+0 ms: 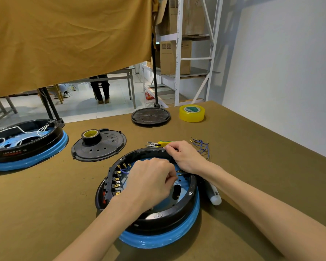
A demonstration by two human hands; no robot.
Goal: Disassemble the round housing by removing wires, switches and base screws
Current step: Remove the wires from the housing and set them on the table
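The round housing (pixel 154 219), black with a blue band round its base, is sitting open at the near centre of the table (pixel 45 204); the left hand (pixel 149 183) is reaching down into it, its fingers (pixel 170 178) curling together as if pinching something small at the middle, though what they are holding cannot be told; the right hand (pixel 184 157) is resting on the far rim, its fingers curled over the edge and gripping it; a row of brass-tabbed switches (pixel 117 182) is lining the left inner wall, with a short blue wire (pixel 123 171) looping beside them. Just beyond the right hand, yellow-handled cutters (pixel 159 143) are lying on the table, and a loose bunch of blue wires (pixel 201 146) is lying to their right (well outside the housing); a white-capped tool (pixel 214 195) is lying against the housing's right side. A perforated black cover (pixel 100 146) with a roll of black tape (pixel 91 136) on it is lying to the far left; a second housing (pixel 24 146) is sitting at the left edge; another black disc (pixel 151 116) and a yellow tape roll (pixel 192 113) are sitting at the far side.
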